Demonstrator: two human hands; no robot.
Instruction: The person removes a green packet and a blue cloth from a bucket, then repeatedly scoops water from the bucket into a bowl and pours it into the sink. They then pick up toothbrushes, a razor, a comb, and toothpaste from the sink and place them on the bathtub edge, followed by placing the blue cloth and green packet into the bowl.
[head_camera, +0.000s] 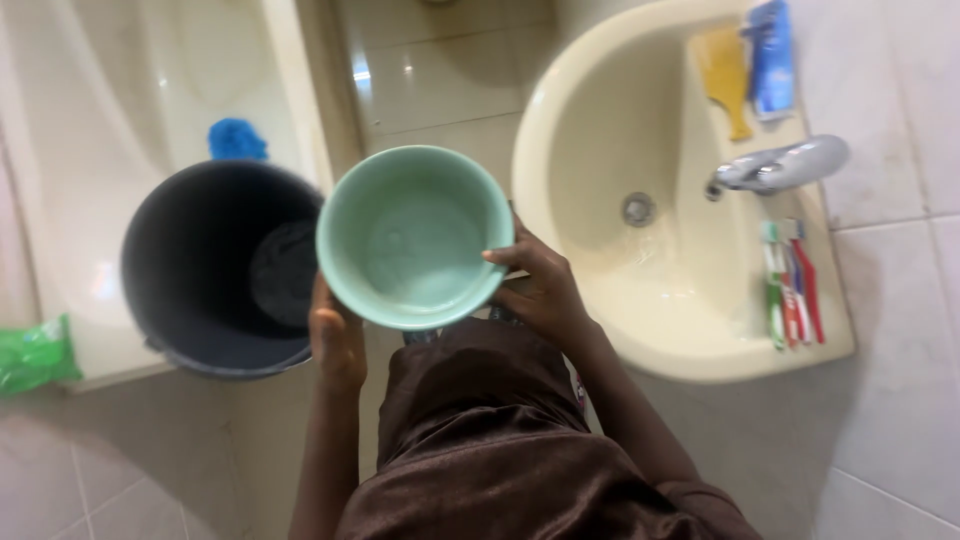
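At the far left, a green plastic bag (35, 355) lies on the front edge of the bathtub (100, 120), near its left end. Further right, a dark bucket (200, 270) stands in the tub against its right rim, and a blue sponge-like thing (237, 139) sits just behind the bucket.

The left hand (337, 340) holds the light green bowl (413, 236) at its lower left rim; the fingers are under the bowl and hidden, so I cannot tell how tight they are pressed. The bowl is held in the air, between the bucket and the sink, its left rim overlapping the bucket's edge in the view. It seems to have a little clear water inside. The right hand (540, 290) grips the bowl's right rim, thumb over the edge and fingers closed beneath.

To the right is the cream sink (600, 90). At its back edge lie a yellow brush (725, 75) and a blue tube (770, 55), then the chrome tap (785, 165), then several toothbrushes (792, 285) near the corner.
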